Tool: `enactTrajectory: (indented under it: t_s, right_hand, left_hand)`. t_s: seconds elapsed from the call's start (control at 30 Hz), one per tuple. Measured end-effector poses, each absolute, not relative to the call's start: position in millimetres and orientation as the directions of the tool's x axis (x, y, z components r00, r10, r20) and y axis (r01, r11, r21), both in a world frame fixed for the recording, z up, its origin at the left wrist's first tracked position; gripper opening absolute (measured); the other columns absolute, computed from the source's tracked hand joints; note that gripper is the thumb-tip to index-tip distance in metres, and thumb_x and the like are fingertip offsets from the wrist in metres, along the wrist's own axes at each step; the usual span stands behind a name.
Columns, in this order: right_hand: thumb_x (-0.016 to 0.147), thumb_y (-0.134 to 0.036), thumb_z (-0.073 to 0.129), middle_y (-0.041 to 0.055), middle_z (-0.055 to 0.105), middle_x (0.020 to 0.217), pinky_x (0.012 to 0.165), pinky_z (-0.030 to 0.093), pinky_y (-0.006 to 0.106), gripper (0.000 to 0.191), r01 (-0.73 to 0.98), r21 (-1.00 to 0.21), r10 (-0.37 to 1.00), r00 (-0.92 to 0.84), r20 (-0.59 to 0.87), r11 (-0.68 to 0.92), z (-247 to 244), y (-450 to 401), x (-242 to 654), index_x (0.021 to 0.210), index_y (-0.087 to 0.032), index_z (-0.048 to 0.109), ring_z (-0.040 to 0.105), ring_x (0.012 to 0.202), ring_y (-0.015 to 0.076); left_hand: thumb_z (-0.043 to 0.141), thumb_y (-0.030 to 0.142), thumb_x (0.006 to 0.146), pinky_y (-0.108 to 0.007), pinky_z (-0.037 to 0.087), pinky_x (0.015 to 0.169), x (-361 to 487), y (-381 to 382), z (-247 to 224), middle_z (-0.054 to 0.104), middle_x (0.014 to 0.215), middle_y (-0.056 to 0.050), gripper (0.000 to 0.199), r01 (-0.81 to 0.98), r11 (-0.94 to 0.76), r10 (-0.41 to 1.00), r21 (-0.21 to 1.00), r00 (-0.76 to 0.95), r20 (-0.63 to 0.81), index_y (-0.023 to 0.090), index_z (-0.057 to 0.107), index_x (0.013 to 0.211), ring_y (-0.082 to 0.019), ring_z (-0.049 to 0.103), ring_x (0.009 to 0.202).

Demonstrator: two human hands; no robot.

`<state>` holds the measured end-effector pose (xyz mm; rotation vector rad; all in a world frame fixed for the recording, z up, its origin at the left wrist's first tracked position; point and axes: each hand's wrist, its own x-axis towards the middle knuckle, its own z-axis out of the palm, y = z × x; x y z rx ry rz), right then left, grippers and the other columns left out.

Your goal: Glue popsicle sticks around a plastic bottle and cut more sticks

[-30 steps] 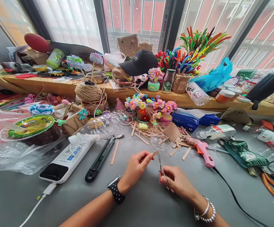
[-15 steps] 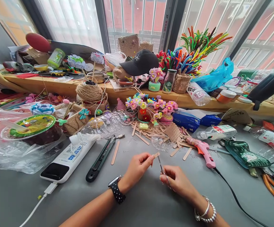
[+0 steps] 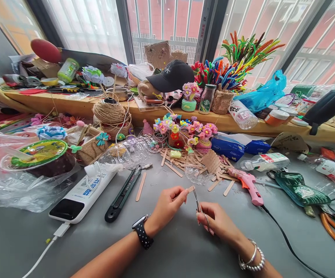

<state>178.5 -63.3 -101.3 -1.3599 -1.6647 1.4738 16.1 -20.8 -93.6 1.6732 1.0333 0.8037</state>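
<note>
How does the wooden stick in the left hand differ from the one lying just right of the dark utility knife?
The held stick is pinched in the fingers of the left hand, while the loose stick lies on the table.
The held stick shows only a short stretch; the loose stick shows its full length.
The held stick meets the scissors; nothing grips the loose stick.
Both are pale brown.

Bright daylight comes through windows (image 3: 83, 31) at the back, their panes pale and washed out. The grey worktop (image 3: 181, 258) shows a dull sheen and soft shadows. Small glints dot some clear ribbed plastic (image 3: 131, 150). The left hand (image 3: 170, 206) and right hand (image 3: 217, 221) look fairly sharp; wide-angle distortion tilts the window frames (image 3: 125, 31) and stretches the edges.
</note>
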Motion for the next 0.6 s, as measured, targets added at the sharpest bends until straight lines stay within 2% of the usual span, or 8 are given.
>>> enactTrajectory:
  t_s: [0.43, 0.6]
  right_hand:
    - [0.064, -0.065, 0.041, -0.0052, 0.032, 0.048, 0.039, 0.022, 0.020, 0.048, 0.367, -0.926, 0.915, -0.338, -0.220, -0.087, -105.1, -61.8, 179.7, 0.055, -0.018, 0.037, 0.028, 0.044, 0.0059]
    - [0.065, -0.059, 0.046, -0.0053, 0.031, 0.049, 0.043, 0.020, 0.021, 0.045, 0.365, -0.929, 0.924, -0.329, -0.194, -0.065, -106.5, -60.9, 180.4, 0.052, -0.018, 0.033, 0.026, 0.047, 0.0062]
  left_hand:
    - [0.035, 0.039, 0.079, -0.019, 0.025, 0.048, 16.2, -21.2, -94.8, 0.034, 0.052, 0.005, 0.034, 0.287, -0.191, 0.895, 0.939, 0.445, 0.046, 0.015, 0.045, 0.058, -0.008, 0.030, 0.051]
    - [0.034, 0.039, 0.080, -0.019, 0.025, 0.049, 15.8, -21.5, -94.1, 0.034, 0.053, 0.005, 0.034, 0.291, -0.201, 0.885, 0.935, 0.464, 0.046, 0.015, 0.042, 0.057, -0.008, 0.030, 0.052]
